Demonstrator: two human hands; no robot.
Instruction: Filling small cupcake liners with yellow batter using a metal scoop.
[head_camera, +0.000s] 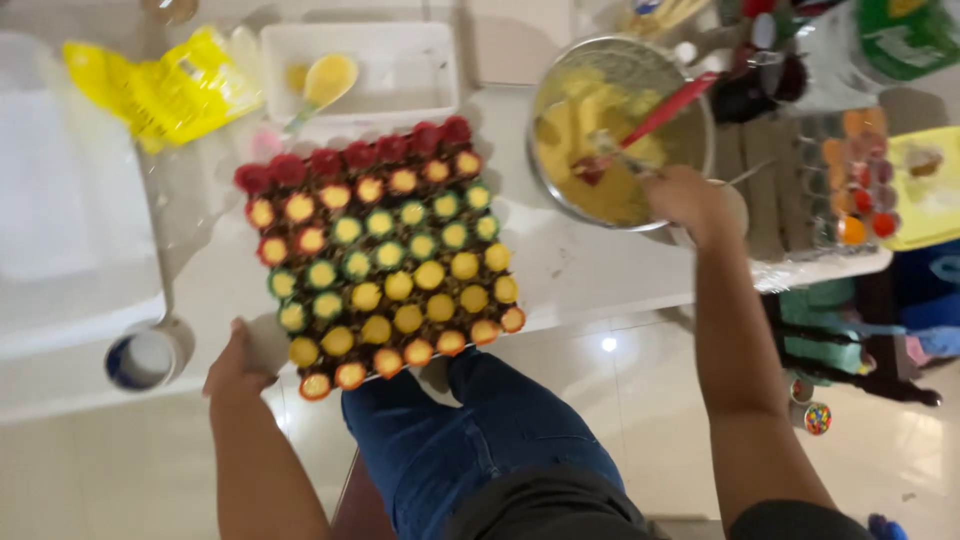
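A tray of small cupcake liners in red, orange, green and yellow (385, 255), most holding yellow batter, lies on the white counter (590, 265). My left hand (240, 362) rests at the counter's near edge by the tray's lower left corner, closed around a small pale cup-like thing. My right hand (685, 198) reaches to a metal bowl of yellow batter (600, 130) and grips a utensil there, blurred. A red-handled spatula (665, 112) lies in the bowl.
A white rectangular dish with a yellow spoon (330, 80) stands behind the tray. A yellow bag (165, 90) lies at the back left, a blue-and-white cup (140, 358) at the front left. Stacks of coloured liners (850, 185) sit at the right.
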